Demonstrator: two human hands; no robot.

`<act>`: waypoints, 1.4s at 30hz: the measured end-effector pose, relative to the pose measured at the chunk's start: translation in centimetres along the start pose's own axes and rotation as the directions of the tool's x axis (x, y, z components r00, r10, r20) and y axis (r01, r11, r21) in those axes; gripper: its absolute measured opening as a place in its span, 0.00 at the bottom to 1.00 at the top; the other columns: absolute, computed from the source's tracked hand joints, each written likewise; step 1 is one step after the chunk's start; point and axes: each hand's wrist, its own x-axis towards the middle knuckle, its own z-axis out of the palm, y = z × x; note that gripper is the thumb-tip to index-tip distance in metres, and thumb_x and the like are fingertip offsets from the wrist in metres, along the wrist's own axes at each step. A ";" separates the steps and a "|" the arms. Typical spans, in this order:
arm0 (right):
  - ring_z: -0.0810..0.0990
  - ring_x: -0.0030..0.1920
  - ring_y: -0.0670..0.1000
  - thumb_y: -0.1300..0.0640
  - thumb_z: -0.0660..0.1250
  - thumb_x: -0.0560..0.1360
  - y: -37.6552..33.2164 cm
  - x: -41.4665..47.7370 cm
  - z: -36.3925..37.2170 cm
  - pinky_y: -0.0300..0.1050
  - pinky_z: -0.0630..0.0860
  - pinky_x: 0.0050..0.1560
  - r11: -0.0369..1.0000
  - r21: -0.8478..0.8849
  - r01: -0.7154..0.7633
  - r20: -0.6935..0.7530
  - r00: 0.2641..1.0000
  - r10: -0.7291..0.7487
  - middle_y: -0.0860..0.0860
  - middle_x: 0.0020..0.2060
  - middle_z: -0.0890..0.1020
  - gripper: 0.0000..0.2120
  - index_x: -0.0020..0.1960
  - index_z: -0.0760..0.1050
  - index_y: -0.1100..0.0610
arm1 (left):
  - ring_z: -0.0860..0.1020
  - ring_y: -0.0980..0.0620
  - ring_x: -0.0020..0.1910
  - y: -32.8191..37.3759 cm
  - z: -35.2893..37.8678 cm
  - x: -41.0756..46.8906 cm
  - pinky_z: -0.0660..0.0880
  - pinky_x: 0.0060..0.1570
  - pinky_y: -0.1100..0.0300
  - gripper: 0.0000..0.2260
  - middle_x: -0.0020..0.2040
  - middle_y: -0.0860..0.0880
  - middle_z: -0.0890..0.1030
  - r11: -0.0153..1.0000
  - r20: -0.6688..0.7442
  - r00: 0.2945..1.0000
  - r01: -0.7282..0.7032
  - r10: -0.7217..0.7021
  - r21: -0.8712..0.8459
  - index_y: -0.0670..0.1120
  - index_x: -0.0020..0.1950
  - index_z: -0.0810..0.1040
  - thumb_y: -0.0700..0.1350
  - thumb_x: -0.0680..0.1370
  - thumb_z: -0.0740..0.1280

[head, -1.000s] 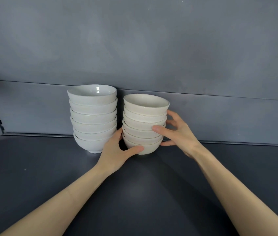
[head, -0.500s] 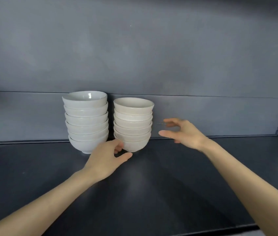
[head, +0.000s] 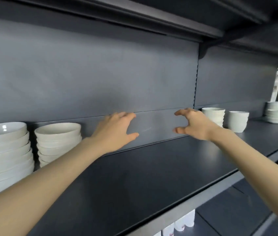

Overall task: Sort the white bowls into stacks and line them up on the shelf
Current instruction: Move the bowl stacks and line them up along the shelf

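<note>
Two stacks of white bowls stand side by side at the left of the dark shelf (head: 152,176): a wide stack (head: 5,155) at the frame's edge and a narrower stack (head: 58,142) beside it. My left hand (head: 116,132) hovers in the air to the right of the narrower stack, fingers spread, holding nothing. My right hand (head: 192,124) is also in the air, fingers spread and slightly bent, empty. Just beyond it stands a ribbed bowl stack (head: 214,114), then a stack of smooth bowls (head: 238,120) and a third stack (head: 275,114) at the far right.
The grey back panel (head: 100,82) rises behind the shelf, and an upper shelf (head: 169,17) hangs overhead. A slotted upright (head: 195,79) divides the back wall. White items with red marks (head: 180,223) sit on the level below.
Both hands have let go of the narrower stack and swung right through the air. The view has turned right, bringing the bowl stacks at the right end into sight.
</note>
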 end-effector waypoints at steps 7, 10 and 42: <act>0.68 0.68 0.57 0.50 0.72 0.73 9.6 -6.5 -7.3 0.49 0.67 0.66 0.992 -0.107 -0.073 -0.084 0.994 0.064 0.54 0.68 0.68 0.31 0.72 0.65 0.54 | 0.66 0.47 0.67 12.6 0.8 4.4 0.62 0.64 0.54 0.27 0.68 0.50 0.71 0.991 -0.061 0.990 -0.128 0.126 -0.033 0.52 0.74 0.61 0.58 0.77 0.63; 0.70 0.66 0.57 0.49 0.71 0.73 14.5 -9.6 -9.8 0.51 0.69 0.65 0.982 -0.148 -0.118 -0.094 0.990 0.105 0.53 0.69 0.67 0.31 0.72 0.65 0.54 | 0.66 0.48 0.68 17.9 1.7 5.5 0.61 0.65 0.54 0.28 0.68 0.50 0.71 0.985 -0.072 0.984 -0.164 0.161 -0.043 0.51 0.74 0.61 0.59 0.77 0.63; 0.65 0.70 0.53 0.47 0.70 0.74 46.5 11.3 -6.0 0.46 0.67 0.64 1.000 -0.007 0.021 0.050 0.999 -0.021 0.51 0.72 0.64 0.36 0.76 0.57 0.52 | 0.65 0.49 0.69 32.2 21.9 31.3 0.58 0.68 0.54 0.30 0.70 0.50 0.69 0.999 -0.021 1.000 -0.005 0.006 0.045 0.52 0.75 0.59 0.59 0.77 0.63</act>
